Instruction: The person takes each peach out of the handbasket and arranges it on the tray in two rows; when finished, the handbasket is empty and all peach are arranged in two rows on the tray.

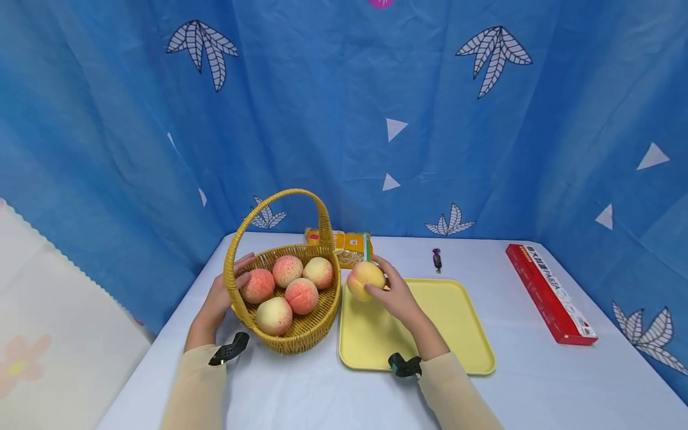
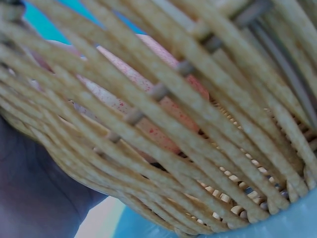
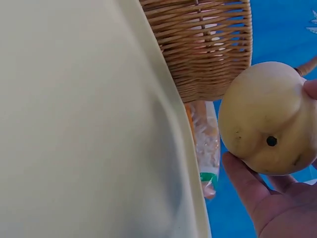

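A yellow-and-pink peach (image 1: 365,280) is gripped between the thumb and fingers of my right hand (image 1: 396,294), above the far left corner of the yellow tray (image 1: 419,334). In the right wrist view the pale underside of the peach (image 3: 267,124) shows a small dark hole. My left hand (image 1: 217,298) holds the left side of the wicker basket (image 1: 306,340), its fingers over the rim beside a pink peach (image 1: 259,285). Several peaches lie in the basket, among them a pale one (image 1: 274,316) near the front. Basket weave hides most of the left hand in the left wrist view.
An orange-and-clear food packet (image 1: 352,249) lies behind the basket and tray. A small purple wrapped candy (image 1: 437,261) is at the back, and a red-and-white pasta box (image 1: 550,292) lies to the right. The basket's tall handle (image 1: 290,192) arches above it. A blue curtain (image 1: 344,119) hangs behind the table.
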Tool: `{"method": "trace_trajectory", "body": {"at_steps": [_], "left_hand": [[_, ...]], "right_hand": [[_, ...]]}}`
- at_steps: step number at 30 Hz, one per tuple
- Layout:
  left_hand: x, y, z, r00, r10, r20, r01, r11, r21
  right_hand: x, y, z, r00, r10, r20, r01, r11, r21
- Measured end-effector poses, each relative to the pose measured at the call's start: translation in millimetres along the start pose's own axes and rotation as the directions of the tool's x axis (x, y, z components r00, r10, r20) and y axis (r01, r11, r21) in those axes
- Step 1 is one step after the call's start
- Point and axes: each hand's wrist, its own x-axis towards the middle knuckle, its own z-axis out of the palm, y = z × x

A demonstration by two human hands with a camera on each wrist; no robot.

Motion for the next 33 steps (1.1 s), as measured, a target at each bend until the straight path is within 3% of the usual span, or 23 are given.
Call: {"method": "trace_trajectory", "body": {"at_steps": [5, 18, 33], "left_hand": [[0.7, -2.5, 1.3, 1.0, 0.001, -0.003, -0.001, 1.0, -0.02], [2.8, -3.5, 1.9, 1.0, 0.0, -0.01, 0.0, 0.999, -0.035], [1.1, -1.5, 2.6, 1.0, 0.014, -0.023, -0.015, 0.998, -0.054]], "right_hand": [[-0.4, 7, -1, 1.0, 0.028, 0.006, -0.028, 0.999, -0.034], [2.4, 23, -2, 0.996, 0.094, -0.006, -0.094, 0.996, 0.012], [5.4, 38, -3, 0.996, 0.092, 0.012, -0.092, 0.995, 0.036]]}}
